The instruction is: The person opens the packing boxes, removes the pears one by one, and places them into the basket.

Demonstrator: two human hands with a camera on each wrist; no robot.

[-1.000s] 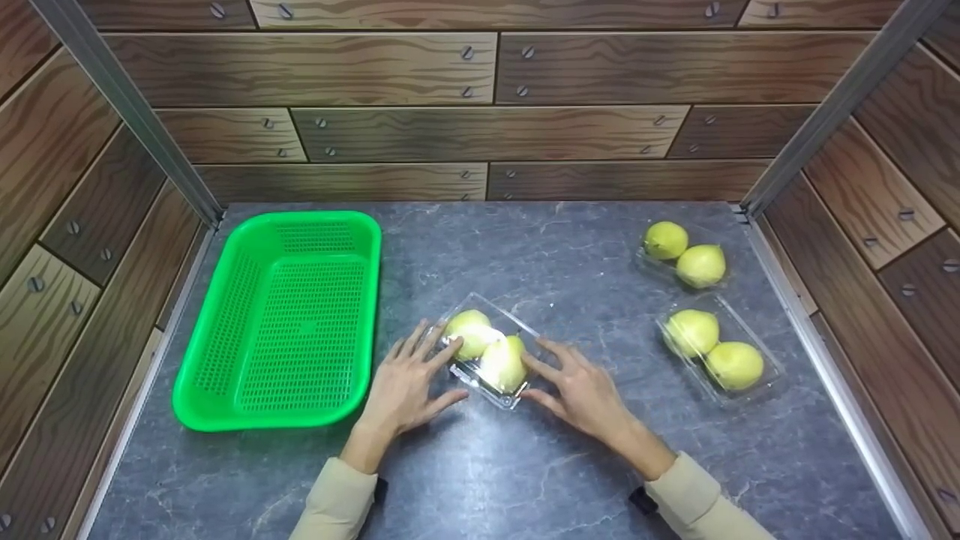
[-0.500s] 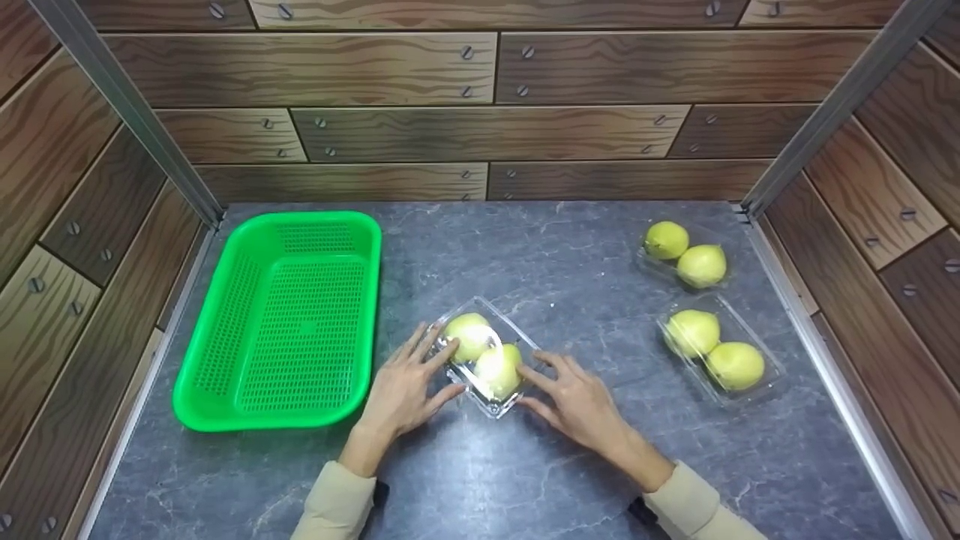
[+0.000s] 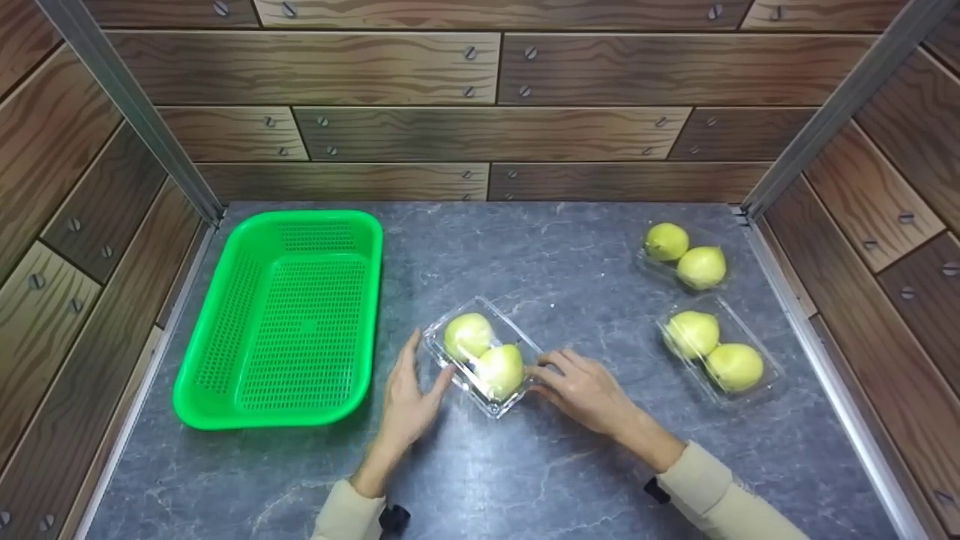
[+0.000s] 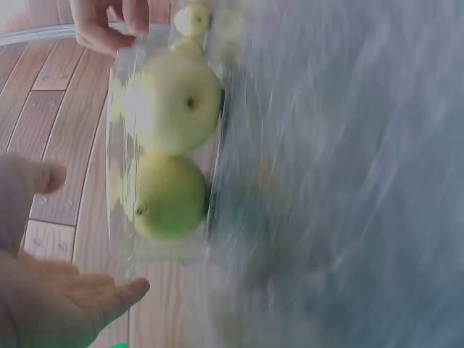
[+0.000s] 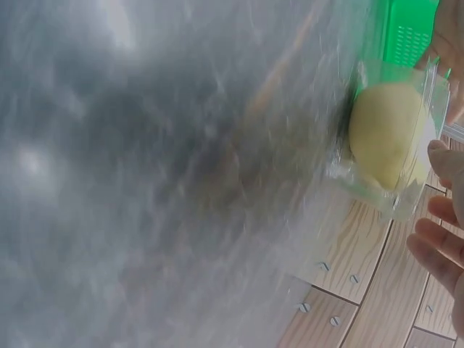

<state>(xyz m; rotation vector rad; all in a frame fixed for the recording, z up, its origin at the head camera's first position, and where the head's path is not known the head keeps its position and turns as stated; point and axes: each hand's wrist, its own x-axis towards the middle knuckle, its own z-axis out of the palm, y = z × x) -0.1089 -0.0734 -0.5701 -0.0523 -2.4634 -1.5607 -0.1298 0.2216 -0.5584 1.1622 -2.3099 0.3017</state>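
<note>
A clear plastic clamshell box (image 3: 517, 328) with two yellow-green pears (image 3: 499, 371) inside sits in the middle of the table, turned at a slant. Left of it, my left hand (image 3: 409, 401) is spread, thumb apart from the fingers; a small gap to the box shows in the left wrist view. At the box's right side is my right hand (image 3: 581, 390), its fingers slightly bent. In the right wrist view its thumb (image 5: 438, 156) is close to the box's edge, and whether they touch I cannot tell. The lid looks closed.
A green plastic basket (image 3: 300, 330) with perforated walls stands at the left. Two more clear boxes with pears are at the right, one farther back (image 3: 701, 266) and one nearer (image 3: 735, 367). Wood-patterned walls (image 3: 390, 135) enclose the grey marbled table (image 3: 510, 247).
Earlier, both hands had fingers on the box, which turned and shifted slightly toward me. Now my left hand has lifted off the lid and turned sideways; my right fingers have drawn back to the right.
</note>
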